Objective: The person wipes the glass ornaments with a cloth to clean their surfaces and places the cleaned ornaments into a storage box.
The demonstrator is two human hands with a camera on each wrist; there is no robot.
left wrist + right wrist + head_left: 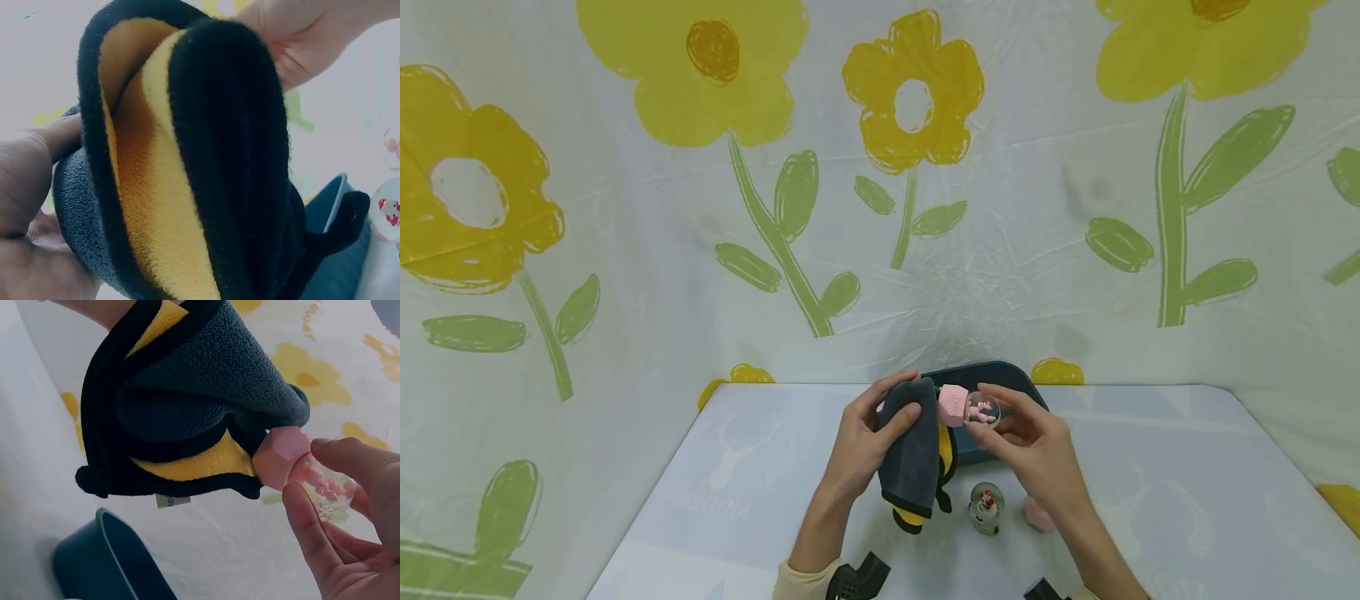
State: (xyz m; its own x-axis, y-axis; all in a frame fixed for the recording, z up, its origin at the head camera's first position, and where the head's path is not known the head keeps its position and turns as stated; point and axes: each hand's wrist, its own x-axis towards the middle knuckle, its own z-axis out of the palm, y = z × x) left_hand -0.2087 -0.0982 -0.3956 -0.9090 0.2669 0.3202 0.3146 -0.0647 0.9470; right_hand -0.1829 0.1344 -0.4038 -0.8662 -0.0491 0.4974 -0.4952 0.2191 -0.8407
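My left hand (pixel 859 437) grips a folded microfibre cloth (pixel 908 458), dark grey outside and yellow inside, with black edging. In the left wrist view the yellow fold (pixel 169 206) gapes between the dark edges. By its clear dome, my right hand (pixel 1037 446) pinches a small snow globe (pixel 953 406) with a faceted pink base and pink figures inside. The globe lies sideways in the air, its base right at the cloth's edge, as the right wrist view shows at the pink base (pixel 281 456). Both hands are raised above the table.
Behind the hands stands a dark teal tub (pixel 1000 371). A second snow globe (pixel 986 508) with a red-and-white figure rests on the white table (pixel 722 500). Beside it a pink object (pixel 1039 514) is partly covered by my right wrist. A flower-printed sheet (pixel 1000 208) hangs behind the table.
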